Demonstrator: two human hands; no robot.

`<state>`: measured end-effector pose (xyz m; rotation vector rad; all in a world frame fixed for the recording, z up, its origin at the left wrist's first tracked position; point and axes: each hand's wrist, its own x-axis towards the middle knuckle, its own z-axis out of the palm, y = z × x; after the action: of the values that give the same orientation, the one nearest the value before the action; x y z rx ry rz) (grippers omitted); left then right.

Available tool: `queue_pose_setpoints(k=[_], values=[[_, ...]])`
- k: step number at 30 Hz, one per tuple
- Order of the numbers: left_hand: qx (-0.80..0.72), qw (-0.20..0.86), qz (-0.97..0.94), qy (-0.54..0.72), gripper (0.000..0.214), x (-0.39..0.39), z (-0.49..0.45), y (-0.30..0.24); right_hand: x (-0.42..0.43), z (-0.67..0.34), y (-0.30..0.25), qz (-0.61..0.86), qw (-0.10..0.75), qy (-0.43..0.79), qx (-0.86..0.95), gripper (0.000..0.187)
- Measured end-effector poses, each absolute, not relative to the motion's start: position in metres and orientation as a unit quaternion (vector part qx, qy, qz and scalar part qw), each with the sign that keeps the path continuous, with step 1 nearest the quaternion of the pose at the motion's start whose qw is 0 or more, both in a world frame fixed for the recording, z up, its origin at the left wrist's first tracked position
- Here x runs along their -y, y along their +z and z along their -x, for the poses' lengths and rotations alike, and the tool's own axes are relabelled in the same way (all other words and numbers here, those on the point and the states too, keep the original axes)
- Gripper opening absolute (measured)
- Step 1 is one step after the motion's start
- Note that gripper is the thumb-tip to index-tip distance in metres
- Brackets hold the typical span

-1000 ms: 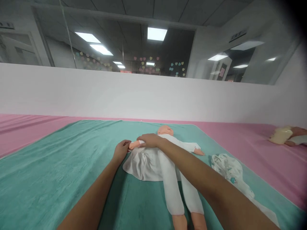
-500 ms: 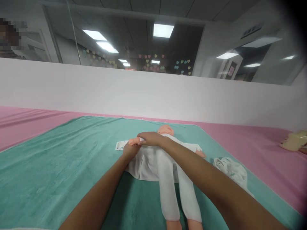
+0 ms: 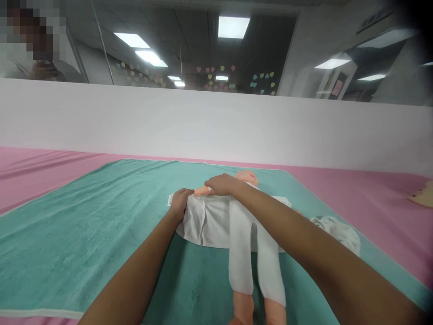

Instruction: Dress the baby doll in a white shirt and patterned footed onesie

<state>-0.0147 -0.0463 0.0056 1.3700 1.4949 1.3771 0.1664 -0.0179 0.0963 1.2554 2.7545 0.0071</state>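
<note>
A baby doll (image 3: 241, 253) in white leggings lies on its back, its head (image 3: 246, 177) farthest from me. Beneath it, a white garment (image 3: 211, 223) is spread out, with one sleeve (image 3: 170, 199) stretched to the left and another part to the right. My right hand (image 3: 223, 184) is closed around the doll's arm on the left side, just above its bare hand (image 3: 200, 191). My left hand (image 3: 181, 203) grips the garment's left edge close to the doll's fingertips, its own fingers bent over the cloth. My right forearm covers the doll's chest.
The doll rests on a green towel (image 3: 111, 225) over a pink sheet (image 3: 345, 189). A crumpled white cloth (image 3: 338, 232) is at the right. Behind stands a low white wall (image 3: 203, 126) under a glass pane. A person (image 3: 43, 70) shows at upper left; a beige object (image 3: 422, 196) sits far right.
My left hand has come off the doll's hand and shifted left onto the garment. My right hand has slid from the doll's hand up its arm. The view has moved slightly.
</note>
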Motion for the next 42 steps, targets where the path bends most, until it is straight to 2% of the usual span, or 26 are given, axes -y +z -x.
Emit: queue_pose_setpoints(k=[4, 8, 13, 15, 17, 21, 27, 34, 42], values=[[-0.578, 0.336, -0.506, 0.545, 0.022, 0.048, 0.006, 0.012, 0.018, -0.161, 0.087, -0.423, 0.097, 0.037, -0.900, 0.028], [-0.551, 0.324, -0.536, 0.551, 0.024, 0.050, -0.008, 0.013, 0.017, -0.151, 0.067, -0.429, 0.061, 0.060, -0.899, 0.026], [-0.520, 0.339, -0.571, 0.537, 0.027, 0.053, -0.019, 0.005, 0.015, -0.156, 0.051, -0.453, 0.018, 0.051, -0.890, 0.045], [-0.518, 0.346, -0.569, 0.536, 0.027, 0.051, -0.019, 0.001, 0.012, -0.167, 0.053, -0.475, 0.020, 0.040, -0.879, 0.056], [-0.519, 0.350, -0.560, 0.542, 0.027, 0.048, -0.017, -0.002, 0.009, -0.178, 0.058, -0.505, 0.036, 0.026, -0.862, 0.060], [-0.498, 0.383, -0.533, 0.567, 0.026, 0.046, -0.018, 0.000, 0.009, -0.181, 0.064, -0.514, 0.062, 0.003, -0.856, 0.043], [-0.443, 0.457, -0.509, 0.579, 0.024, 0.058, -0.027, 0.011, 0.014, -0.158, 0.061, -0.508, 0.059, -0.022, -0.859, 0.034], [-0.399, 0.496, -0.492, 0.594, 0.023, 0.060, -0.022, 0.010, 0.010, -0.169, 0.075, -0.526, 0.119, -0.056, -0.840, 0.038], [-0.362, 0.518, -0.495, 0.597, 0.024, 0.066, -0.023, 0.021, 0.015, -0.149, 0.078, -0.526, 0.073, -0.053, -0.846, 0.026]])
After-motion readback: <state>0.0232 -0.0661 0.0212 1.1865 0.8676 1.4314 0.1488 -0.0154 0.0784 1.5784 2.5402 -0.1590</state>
